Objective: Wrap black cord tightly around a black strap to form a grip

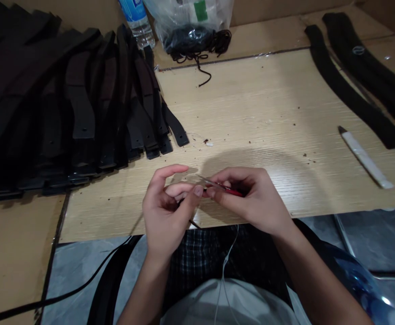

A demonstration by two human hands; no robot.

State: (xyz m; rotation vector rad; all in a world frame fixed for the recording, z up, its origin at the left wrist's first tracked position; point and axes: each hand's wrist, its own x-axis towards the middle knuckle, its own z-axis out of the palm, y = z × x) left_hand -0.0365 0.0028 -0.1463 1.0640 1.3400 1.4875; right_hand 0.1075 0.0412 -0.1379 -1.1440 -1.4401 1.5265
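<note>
We hold a dark cord [195, 224] and red-handled tool [234, 192] just below mid-frame.
Our left hand [167, 210] pinches the cord; our right hand [256, 198] grips the tool, metal tip pointing upper left.

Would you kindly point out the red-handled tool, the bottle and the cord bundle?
Red-handled tool [234, 192], head view: handle.
Bottle [135, 13], head view: blue label.
Cord bundle [218, 43], head view: dark loops.

Dim light, soft shadow across the tabletop [251, 101]
</note>
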